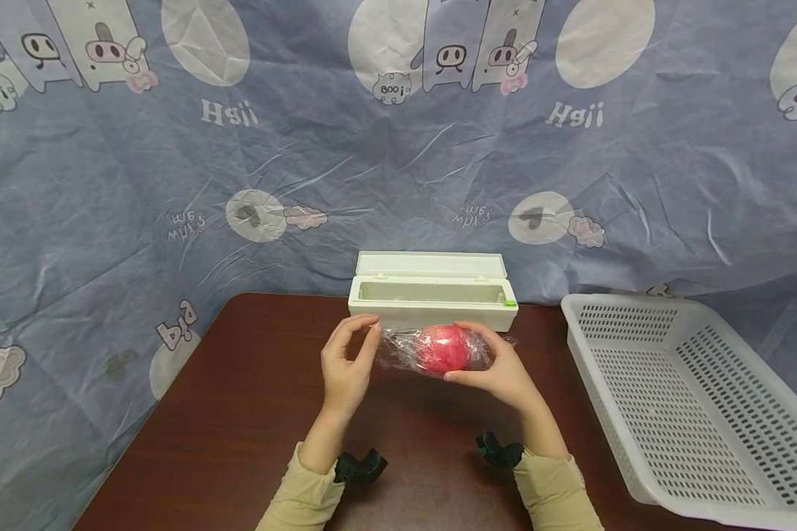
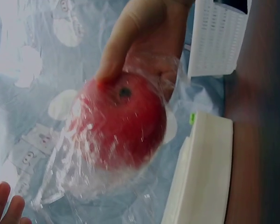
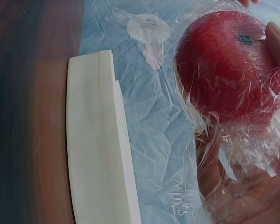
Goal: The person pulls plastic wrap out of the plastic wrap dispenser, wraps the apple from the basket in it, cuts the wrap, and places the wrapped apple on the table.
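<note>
A red apple (image 1: 442, 348), with a dark spot at its stem end, is wrapped in clear cling film (image 1: 398, 346) and held above the table. My right hand (image 1: 501, 372) grips it from the right, thumb on one side and fingers on the other. In the left wrist view that thumb lies against the apple (image 2: 123, 123). The film gathers loosely towards my left hand (image 1: 347, 365), whose thumb and index finger pinch its left end. Through the film, part of the left hand (image 3: 247, 196) shows below the apple (image 3: 224, 65) in the right wrist view.
Behind the hands, a white long box (image 1: 432, 317) stands with its lid up and a green tab at its right end. A white perforated basket (image 1: 594, 391) sits at the right of the dark brown table (image 1: 252, 398). A patterned blue-grey cloth (image 1: 385, 177) hangs behind.
</note>
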